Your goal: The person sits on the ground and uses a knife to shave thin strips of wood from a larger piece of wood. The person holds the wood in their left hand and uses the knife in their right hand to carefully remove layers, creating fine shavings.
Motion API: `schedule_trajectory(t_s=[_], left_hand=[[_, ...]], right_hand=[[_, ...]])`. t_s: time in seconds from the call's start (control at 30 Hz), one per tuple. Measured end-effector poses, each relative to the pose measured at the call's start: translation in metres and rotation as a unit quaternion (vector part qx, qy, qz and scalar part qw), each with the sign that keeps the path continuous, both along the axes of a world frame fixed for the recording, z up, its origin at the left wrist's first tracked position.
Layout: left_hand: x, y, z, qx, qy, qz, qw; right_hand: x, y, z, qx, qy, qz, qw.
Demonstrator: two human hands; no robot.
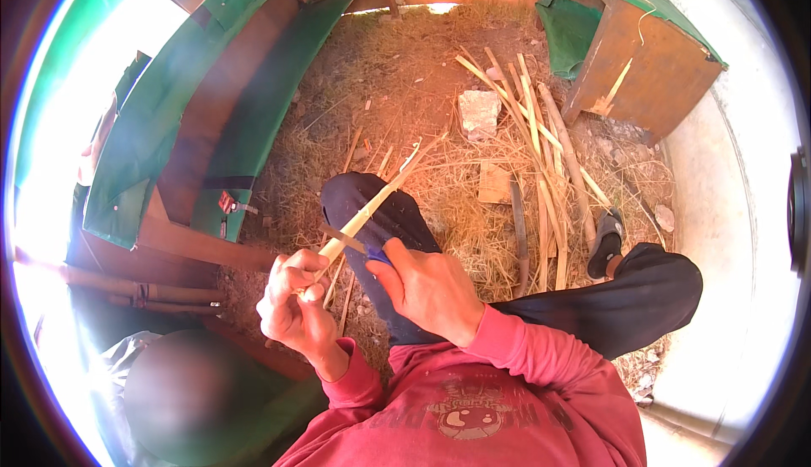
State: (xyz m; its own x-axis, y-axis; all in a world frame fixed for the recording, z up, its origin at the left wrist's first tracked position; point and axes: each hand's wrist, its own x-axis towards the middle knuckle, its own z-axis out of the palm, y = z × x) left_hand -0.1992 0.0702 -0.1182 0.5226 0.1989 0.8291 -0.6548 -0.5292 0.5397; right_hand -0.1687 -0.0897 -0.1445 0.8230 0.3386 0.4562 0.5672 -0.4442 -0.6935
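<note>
A long pale strip, apparently split bamboo [376,202], slants up and away over my bent left knee. Its near end is pinched in the curled fingers of my left hand [297,308]. My right hand [435,295] is wrapped round the blue handle of a knife [345,240], whose blade lies across the strip just beyond my left fingers. A thin curl of shaving sticks up near the strip's far end. My right palm hides most of the knife handle.
Several loose strips [530,121] lie piled on the straw-strewn ground ahead right, beside a pale stone [479,114], a wood block [495,182] and a long dark blade-like piece [519,235]. A green-covered bench [283,87] stands left, a wooden cabinet [646,70] far right.
</note>
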Motion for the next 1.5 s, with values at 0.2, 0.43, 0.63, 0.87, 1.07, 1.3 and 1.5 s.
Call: schedule_trajectory(t_s=[0.2, 0.43, 0.63, 0.87, 1.07, 1.3, 1.5], left_hand=[[-0.004, -0.008, 0.004, 0.046, -0.008, -0.024, 0.999], [0.000, -0.010, 0.004, 0.052, -0.016, -0.018, 0.998], [-0.004, -0.008, 0.001, 0.045, -0.010, -0.017, 0.999], [-0.001, -0.004, 0.002, 0.023, -0.008, 0.014, 1.000], [-0.001, -0.011, 0.004, 0.038, -0.006, -0.018, 0.999], [-0.004, -0.015, 0.005, 0.020, 0.001, -0.017, 1.000], [-0.002, -0.014, 0.001, 0.027, -0.015, -0.015, 0.999]], right_hand=[[0.027, -0.012, -0.029, -0.068, 0.067, -0.088, 0.992], [0.019, -0.008, -0.020, -0.036, 0.076, -0.073, 0.994], [0.006, -0.001, -0.014, 0.017, 0.012, -0.029, 0.999], [0.008, 0.000, -0.004, -0.053, 0.022, -0.056, 0.997], [0.021, -0.008, -0.027, -0.062, 0.071, -0.090, 0.991], [0.024, -0.009, -0.038, -0.056, 0.057, -0.107, 0.991], [0.026, -0.008, -0.049, -0.038, 0.009, -0.087, 0.995]])
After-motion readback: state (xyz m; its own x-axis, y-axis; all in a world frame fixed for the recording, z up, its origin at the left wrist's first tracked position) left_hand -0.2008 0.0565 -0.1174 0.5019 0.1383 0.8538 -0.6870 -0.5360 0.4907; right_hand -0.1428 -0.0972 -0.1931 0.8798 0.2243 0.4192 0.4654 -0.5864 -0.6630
